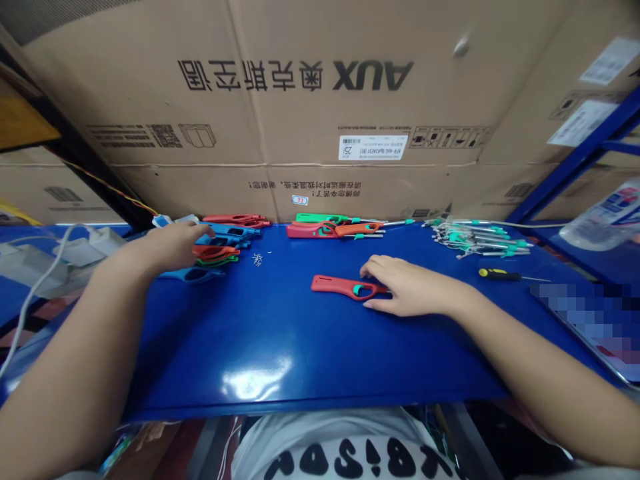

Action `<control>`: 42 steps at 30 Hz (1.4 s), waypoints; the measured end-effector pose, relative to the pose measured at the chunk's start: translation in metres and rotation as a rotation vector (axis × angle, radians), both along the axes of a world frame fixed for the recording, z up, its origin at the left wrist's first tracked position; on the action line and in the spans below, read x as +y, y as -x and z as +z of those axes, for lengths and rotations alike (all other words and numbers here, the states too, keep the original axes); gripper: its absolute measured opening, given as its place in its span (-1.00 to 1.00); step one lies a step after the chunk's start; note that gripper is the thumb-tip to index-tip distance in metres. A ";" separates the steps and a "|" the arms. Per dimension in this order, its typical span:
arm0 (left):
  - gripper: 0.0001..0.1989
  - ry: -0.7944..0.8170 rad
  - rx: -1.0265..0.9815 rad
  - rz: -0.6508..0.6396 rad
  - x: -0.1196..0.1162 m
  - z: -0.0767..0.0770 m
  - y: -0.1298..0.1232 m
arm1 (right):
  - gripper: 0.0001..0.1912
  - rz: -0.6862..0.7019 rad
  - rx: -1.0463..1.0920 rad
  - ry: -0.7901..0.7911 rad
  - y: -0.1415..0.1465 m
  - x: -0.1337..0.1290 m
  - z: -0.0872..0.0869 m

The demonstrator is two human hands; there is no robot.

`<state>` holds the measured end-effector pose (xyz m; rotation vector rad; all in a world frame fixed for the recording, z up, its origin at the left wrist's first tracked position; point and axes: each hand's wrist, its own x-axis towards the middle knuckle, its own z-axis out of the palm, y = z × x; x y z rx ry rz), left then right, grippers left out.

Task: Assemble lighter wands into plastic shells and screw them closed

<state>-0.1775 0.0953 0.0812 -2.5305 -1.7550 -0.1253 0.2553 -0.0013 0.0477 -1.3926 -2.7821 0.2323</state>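
Note:
A red long-nosed lighter (335,286) with a teal trigger lies on the blue table in front of me. My right hand (407,287) is closed around its front end, thumb on the near side and fingers on the far side; the palm hides the nozzle. On the left, my left hand (175,247) reaches over a pile of blue lighter shells (233,235), fingers stretched out and apart. Its fingertips are partly hidden among the shells. Orange and green shells (220,253) lie just beside those fingers, with another blue shell (195,275) nearer me.
Small screws (257,259) lie mid-table. Behind are red, orange and green lighters (333,229) and a heap of metal nozzles with teal parts (480,238). A yellow-black screwdriver (500,274) lies right. White plugs (85,250) and a cable stand left; a cardboard wall (300,133) closes the back.

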 end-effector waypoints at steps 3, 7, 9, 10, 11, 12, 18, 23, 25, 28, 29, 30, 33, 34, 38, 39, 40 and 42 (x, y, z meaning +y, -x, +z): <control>-0.68 -0.054 0.209 -0.105 -0.020 0.000 -0.044 | -0.63 0.040 0.008 -0.073 0.016 -0.005 -0.007; -0.67 0.016 0.023 -0.453 -0.059 -0.017 -0.119 | -0.63 0.097 0.128 0.069 0.027 -0.005 -0.013; -0.60 0.115 -0.093 -0.540 -0.078 -0.031 -0.147 | -0.64 0.091 0.193 0.121 0.028 -0.007 -0.013; -0.58 0.142 -0.122 -0.562 -0.085 -0.039 -0.157 | -0.66 0.084 0.213 0.131 0.028 -0.009 -0.013; -0.55 0.135 -0.140 -0.561 -0.091 -0.045 -0.164 | -0.68 0.075 0.223 0.135 0.028 -0.011 -0.013; -0.58 0.120 -0.147 -0.556 -0.095 -0.052 -0.168 | -0.68 0.066 0.223 0.131 0.029 -0.013 -0.013; -0.70 0.027 -0.165 -0.593 -0.096 -0.069 -0.173 | -0.70 -0.010 0.172 0.033 0.037 -0.024 -0.010; -0.68 -0.047 -0.080 -0.608 -0.098 -0.069 -0.175 | -0.73 -0.053 0.093 -0.023 0.042 -0.029 -0.009; -0.68 -0.080 -0.036 -0.612 -0.099 -0.070 -0.176 | -0.76 -0.048 0.038 -0.067 0.043 -0.031 -0.009; -0.66 -0.121 0.016 -0.614 -0.100 -0.073 -0.177 | -0.82 -0.023 -0.047 -0.140 0.047 -0.033 -0.010; -0.66 -0.135 0.028 -0.614 -0.100 -0.073 -0.177 | -0.85 -0.014 -0.068 -0.156 0.048 -0.034 -0.011; -0.66 -0.147 0.037 -0.614 -0.100 -0.074 -0.178 | -0.86 -0.005 -0.082 -0.171 0.050 -0.036 -0.011; -0.69 -0.173 0.047 -0.612 -0.101 -0.074 -0.178 | -0.86 0.010 -0.089 -0.214 0.052 -0.038 -0.012; -0.70 -0.174 0.044 -0.612 -0.101 -0.074 -0.178 | -0.85 0.012 -0.079 -0.218 0.052 -0.037 -0.012; -0.70 -0.111 -0.056 -0.622 -0.101 -0.073 -0.177 | -0.83 0.021 0.070 -0.085 0.043 -0.029 -0.012; -0.70 -0.082 -0.103 -0.623 -0.100 -0.073 -0.177 | -0.81 0.028 0.135 -0.035 0.040 -0.025 -0.013; -0.71 -0.055 -0.152 -0.623 -0.099 -0.073 -0.177 | -0.78 0.037 0.198 0.008 0.037 -0.022 -0.014; -0.72 -0.013 -0.239 -0.619 -0.096 -0.074 -0.175 | -0.72 0.046 0.300 0.057 0.032 -0.014 -0.017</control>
